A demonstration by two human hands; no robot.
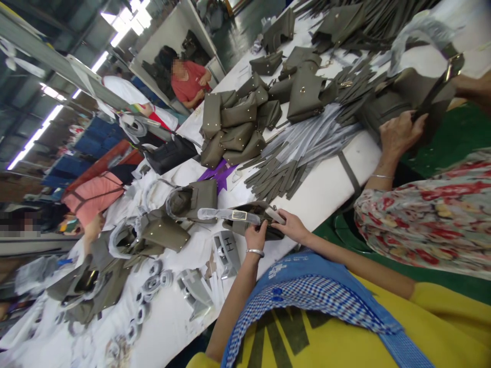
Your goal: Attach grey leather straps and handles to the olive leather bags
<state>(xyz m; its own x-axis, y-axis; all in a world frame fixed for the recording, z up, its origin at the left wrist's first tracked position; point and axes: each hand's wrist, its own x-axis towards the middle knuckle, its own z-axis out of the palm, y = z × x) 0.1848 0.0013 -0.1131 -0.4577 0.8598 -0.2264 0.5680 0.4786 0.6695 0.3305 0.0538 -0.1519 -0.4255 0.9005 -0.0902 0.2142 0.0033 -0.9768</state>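
An olive-green handbag [274, 235] lies at the table's front edge, right before me. A plastic-wrapped strap [215, 213] with a gold rectangular buckle [240, 215] stretches across it to the left. My left hand [256, 236] is closed on the bag near the wrapped strap's right end, thumb up. Beside it, my right hand [292, 226] pinches a pale grey-brown strap end [274, 214] at the bag's right side. The bag's inside is mostly hidden by the straps and my fingers.
Olive bags [233, 120] are piled across the table, next to bundled strips [282, 171] partly in plastic. At left lie wrapped bags [164, 230], white rolls [151, 283] and grey packets [195, 294]. A co-worker's hand [401, 134] holds a bag close on my right. Other people are opposite.
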